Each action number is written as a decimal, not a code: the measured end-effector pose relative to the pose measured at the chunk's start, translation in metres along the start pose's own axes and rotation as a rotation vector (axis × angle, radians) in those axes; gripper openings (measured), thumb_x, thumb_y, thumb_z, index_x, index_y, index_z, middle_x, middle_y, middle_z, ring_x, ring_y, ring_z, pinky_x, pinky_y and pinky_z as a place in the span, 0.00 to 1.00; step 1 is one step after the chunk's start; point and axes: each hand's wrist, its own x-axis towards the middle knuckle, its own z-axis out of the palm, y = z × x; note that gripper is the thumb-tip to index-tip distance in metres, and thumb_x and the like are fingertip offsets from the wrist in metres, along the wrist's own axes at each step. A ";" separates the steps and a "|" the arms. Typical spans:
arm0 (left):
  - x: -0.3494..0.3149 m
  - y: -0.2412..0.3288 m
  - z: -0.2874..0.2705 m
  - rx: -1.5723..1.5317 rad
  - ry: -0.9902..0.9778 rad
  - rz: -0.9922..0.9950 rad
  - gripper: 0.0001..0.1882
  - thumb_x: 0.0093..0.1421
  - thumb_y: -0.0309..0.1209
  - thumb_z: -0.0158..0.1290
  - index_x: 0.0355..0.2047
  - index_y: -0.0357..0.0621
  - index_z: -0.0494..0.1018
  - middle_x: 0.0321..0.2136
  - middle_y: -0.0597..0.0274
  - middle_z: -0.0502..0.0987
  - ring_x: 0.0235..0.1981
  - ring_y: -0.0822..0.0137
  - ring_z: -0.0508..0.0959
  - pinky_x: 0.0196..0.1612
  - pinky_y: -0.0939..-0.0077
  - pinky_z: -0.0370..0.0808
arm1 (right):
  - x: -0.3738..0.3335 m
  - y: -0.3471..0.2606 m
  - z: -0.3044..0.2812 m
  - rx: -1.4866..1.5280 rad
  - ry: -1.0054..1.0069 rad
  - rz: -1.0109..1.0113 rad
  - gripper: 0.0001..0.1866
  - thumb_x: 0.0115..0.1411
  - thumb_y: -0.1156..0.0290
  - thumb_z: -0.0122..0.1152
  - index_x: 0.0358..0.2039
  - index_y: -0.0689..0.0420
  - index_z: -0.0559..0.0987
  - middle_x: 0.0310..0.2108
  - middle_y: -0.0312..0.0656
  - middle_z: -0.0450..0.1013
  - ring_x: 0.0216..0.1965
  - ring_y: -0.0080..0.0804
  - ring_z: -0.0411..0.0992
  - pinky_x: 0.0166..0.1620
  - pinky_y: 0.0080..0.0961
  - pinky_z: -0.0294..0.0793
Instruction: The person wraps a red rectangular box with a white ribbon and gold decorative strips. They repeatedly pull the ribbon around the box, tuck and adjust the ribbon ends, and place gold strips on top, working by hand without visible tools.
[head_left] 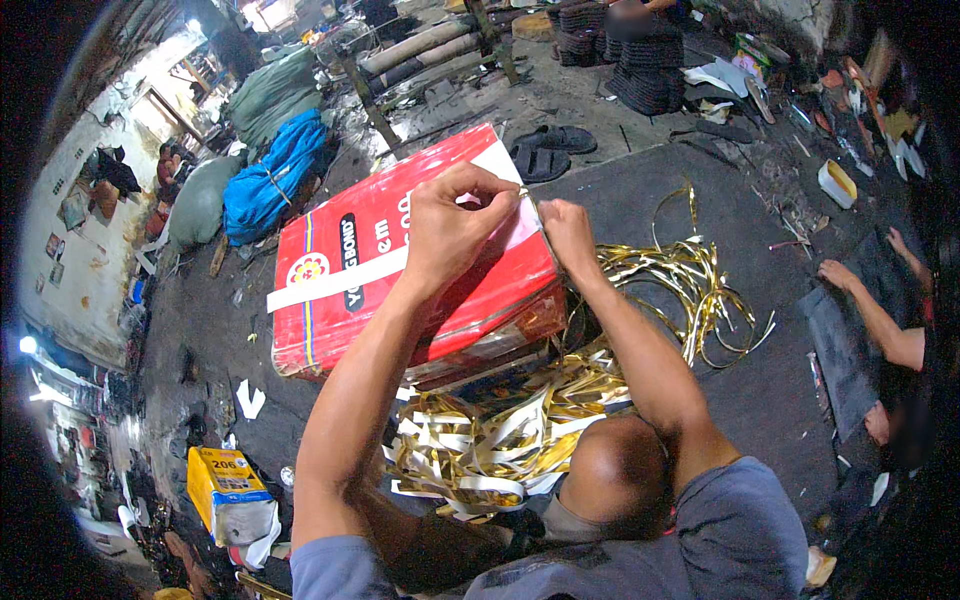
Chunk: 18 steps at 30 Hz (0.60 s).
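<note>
In front of me a red box (340,235), bound with clear tape, sits tilted on the dark ground cloth. A white strip (335,285) lies across its top and passes out of sight under my left wrist. Over the box's right end, my left hand (455,215) pinches thumb and index finger together; a small, thin bit shows at the tips. Close beside it, my right hand (568,235) is closed at the box's right edge, its grip hidden. Gold strips with white backs (490,440) are heaped between the box and my knee. A looser bundle of gold strips (700,300) spreads right.
A yellow-and-white package (230,495) stands at lower left. Black sandals (550,150) lie beyond the box. Blue (275,175) and green sacks (275,95) rest at far left. Another person's arms (880,315) work on a dark sheet (845,350) at right.
</note>
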 end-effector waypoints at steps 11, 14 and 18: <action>0.003 0.001 0.004 -0.089 -0.011 -0.095 0.03 0.59 0.24 0.64 0.33 0.38 0.85 0.29 0.64 0.85 0.29 0.78 0.79 0.34 0.80 0.76 | -0.069 0.132 0.023 -0.112 0.016 0.238 0.20 0.67 0.60 0.57 0.28 0.67 0.78 0.27 0.62 0.74 0.30 0.61 0.74 0.37 0.53 0.70; 0.003 0.000 0.009 -0.159 -0.014 -0.081 0.03 0.58 0.23 0.64 0.32 0.38 0.85 0.30 0.63 0.85 0.29 0.78 0.79 0.34 0.80 0.76 | -0.078 0.174 0.025 -0.169 0.009 0.256 0.17 0.64 0.62 0.59 0.28 0.65 0.81 0.29 0.63 0.77 0.34 0.66 0.76 0.38 0.56 0.72; 0.000 -0.004 0.002 -0.069 0.006 -0.054 0.02 0.58 0.23 0.64 0.32 0.38 0.85 0.30 0.64 0.85 0.29 0.77 0.80 0.34 0.80 0.76 | -0.111 0.211 0.044 -0.210 0.037 0.319 0.22 0.63 0.59 0.52 0.25 0.68 0.79 0.25 0.64 0.74 0.29 0.61 0.75 0.38 0.53 0.70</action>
